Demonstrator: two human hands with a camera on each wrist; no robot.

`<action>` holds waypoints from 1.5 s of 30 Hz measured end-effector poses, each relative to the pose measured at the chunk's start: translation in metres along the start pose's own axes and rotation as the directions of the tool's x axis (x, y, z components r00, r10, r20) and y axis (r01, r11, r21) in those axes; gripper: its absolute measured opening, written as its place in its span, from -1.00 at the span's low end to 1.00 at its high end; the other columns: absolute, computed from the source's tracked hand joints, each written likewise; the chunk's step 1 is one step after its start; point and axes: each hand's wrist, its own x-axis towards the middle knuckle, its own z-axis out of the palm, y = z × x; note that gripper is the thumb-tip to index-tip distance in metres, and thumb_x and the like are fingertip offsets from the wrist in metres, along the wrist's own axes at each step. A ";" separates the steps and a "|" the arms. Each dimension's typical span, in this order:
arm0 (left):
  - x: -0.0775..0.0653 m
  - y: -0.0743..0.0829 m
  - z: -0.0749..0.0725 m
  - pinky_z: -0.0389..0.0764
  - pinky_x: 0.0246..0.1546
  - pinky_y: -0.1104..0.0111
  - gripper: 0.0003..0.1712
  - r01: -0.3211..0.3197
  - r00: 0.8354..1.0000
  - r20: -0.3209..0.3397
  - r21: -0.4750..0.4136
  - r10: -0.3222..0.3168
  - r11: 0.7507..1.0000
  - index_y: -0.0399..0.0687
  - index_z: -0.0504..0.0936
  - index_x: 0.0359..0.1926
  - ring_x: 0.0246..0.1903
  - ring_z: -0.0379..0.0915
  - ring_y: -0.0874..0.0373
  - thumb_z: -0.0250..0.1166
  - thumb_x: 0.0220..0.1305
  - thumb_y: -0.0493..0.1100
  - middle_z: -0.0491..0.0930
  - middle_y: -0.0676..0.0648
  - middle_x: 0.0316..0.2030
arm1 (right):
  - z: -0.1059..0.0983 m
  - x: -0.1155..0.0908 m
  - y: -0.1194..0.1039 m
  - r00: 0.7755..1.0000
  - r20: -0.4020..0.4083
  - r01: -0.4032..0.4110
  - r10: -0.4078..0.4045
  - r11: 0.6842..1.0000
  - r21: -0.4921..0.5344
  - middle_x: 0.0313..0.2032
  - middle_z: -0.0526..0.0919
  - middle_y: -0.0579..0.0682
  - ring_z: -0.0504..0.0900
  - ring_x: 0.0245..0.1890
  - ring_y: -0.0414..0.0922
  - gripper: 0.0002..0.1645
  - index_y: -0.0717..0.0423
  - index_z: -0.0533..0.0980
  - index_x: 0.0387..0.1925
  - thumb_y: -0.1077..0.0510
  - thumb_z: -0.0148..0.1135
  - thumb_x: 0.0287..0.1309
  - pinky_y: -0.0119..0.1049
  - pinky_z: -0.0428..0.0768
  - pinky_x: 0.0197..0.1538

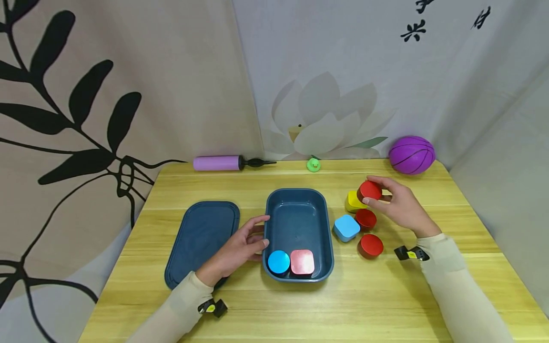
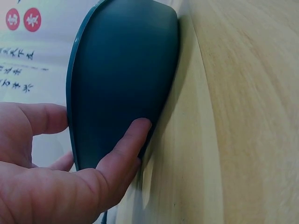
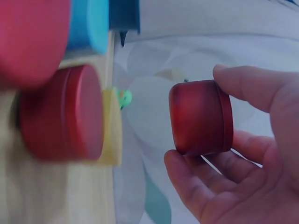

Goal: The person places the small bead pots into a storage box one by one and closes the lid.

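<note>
My right hand (image 1: pixel 402 204) pinches a round red tin (image 1: pixel 370 190) between thumb and fingers. In the right wrist view, this tin (image 3: pixel 200 118) is held up off the table. Below it stand a yellow tin (image 1: pixel 353 202), two more red tins (image 1: pixel 371 246) and a square blue tin (image 1: pixel 346 227). At the left side of a dark blue rectangular tub (image 1: pixel 330 238), my left hand (image 1: pixel 242 245) touches the rim and outer wall with extended fingers, seen close on the tub wall (image 2: pixel 121 79). Inside the tub's near end sit a round blue tin (image 1: pixel 279 261) and a square pink tin (image 1: pixel 302 261).
A flat dark blue lid (image 1: pixel 206 238) lies left of the tub, partly under the left forearm. Along the back edge are a purple hand pump (image 1: pixel 216 163), a small green duck (image 1: pixel 313 165) and a purple ball (image 1: pixel 411 155). Curtains rise behind the wooden table (image 1: pixel 274 314).
</note>
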 end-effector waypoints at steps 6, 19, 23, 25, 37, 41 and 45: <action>0.001 -0.001 0.000 0.74 0.08 0.00 -0.18 0.002 1.000 0.004 -0.008 -0.001 1.000 0.11 0.05 0.69 0.45 0.35 -0.33 0.23 0.59 -0.16 0.18 -0.33 0.57 | 0.013 0.003 -0.023 0.997 0.023 0.077 -0.078 0.997 0.013 0.38 0.54 0.18 0.56 0.24 0.06 -0.24 0.18 0.42 0.47 0.08 0.47 0.34 -0.69 0.55 0.07; 0.001 -0.001 0.000 0.75 0.07 0.01 -0.18 0.006 1.000 0.003 -0.016 -0.006 1.000 0.09 0.06 0.69 0.45 0.36 -0.32 0.23 0.58 -0.15 0.19 -0.33 0.57 | 0.049 0.014 -0.053 0.977 0.104 0.182 -0.184 0.983 0.027 0.29 0.61 0.04 0.59 0.17 -0.03 -0.23 0.10 0.48 0.44 0.07 0.54 0.26 -0.15 0.72 0.14; 0.001 -0.002 0.000 0.75 0.07 0.01 -0.18 0.002 1.000 0.004 -0.017 -0.002 1.000 0.09 0.05 0.69 0.45 0.37 -0.33 0.23 0.59 -0.16 0.19 -0.33 0.57 | 0.058 0.014 -0.063 0.971 0.138 0.189 -0.195 0.980 0.054 0.29 0.61 -0.04 0.59 0.16 -0.07 -0.22 0.05 0.48 0.44 0.02 0.55 0.25 -0.24 0.71 0.13; 0.001 -0.002 0.000 0.75 0.07 0.01 -0.18 0.001 1.000 0.004 -0.015 -0.001 1.000 0.10 0.05 0.69 0.44 0.37 -0.33 0.22 0.59 -0.16 0.19 -0.33 0.57 | 0.064 0.014 -0.068 0.966 0.152 0.201 -0.208 0.978 0.057 0.28 0.62 -0.08 0.60 0.17 -0.09 -0.22 0.03 0.49 0.43 -0.01 0.56 0.25 -0.15 0.72 0.14; 0.001 -0.002 -0.002 0.75 0.08 0.00 -0.23 0.004 1.000 0.000 -0.013 -0.004 1.000 0.21 0.12 0.66 0.41 0.44 -0.23 0.23 0.59 -0.15 0.23 -0.29 0.56 | 0.097 0.019 -0.086 0.925 0.259 0.280 -0.278 0.959 0.031 0.34 0.62 -0.03 0.63 0.19 -0.07 -0.17 0.08 0.48 0.44 -0.04 0.58 0.21 -0.03 0.71 0.20; 0.001 -0.001 -0.001 0.74 0.09 -0.01 -0.22 0.006 1.000 0.005 -0.018 -0.006 1.000 0.20 0.11 0.67 0.42 0.43 -0.26 0.23 0.59 -0.15 0.22 -0.29 0.56 | 0.108 0.021 -0.090 0.911 0.296 0.291 -0.285 0.956 0.027 0.34 0.62 -0.04 0.62 0.21 -0.08 -0.20 0.07 0.50 0.42 -0.01 0.57 0.21 -0.04 0.69 0.22; 0.000 -0.001 -0.002 0.73 0.11 -0.02 -0.22 0.005 1.000 0.011 -0.021 -0.005 1.000 0.18 0.09 0.67 0.42 0.43 -0.27 0.22 0.59 -0.16 0.22 -0.30 0.57 | 0.119 0.023 -0.093 0.897 0.321 0.313 -0.305 0.949 0.026 0.31 0.64 -0.04 0.62 0.20 -0.08 -0.23 0.07 0.52 0.41 -0.01 0.56 0.22 -0.01 0.69 0.22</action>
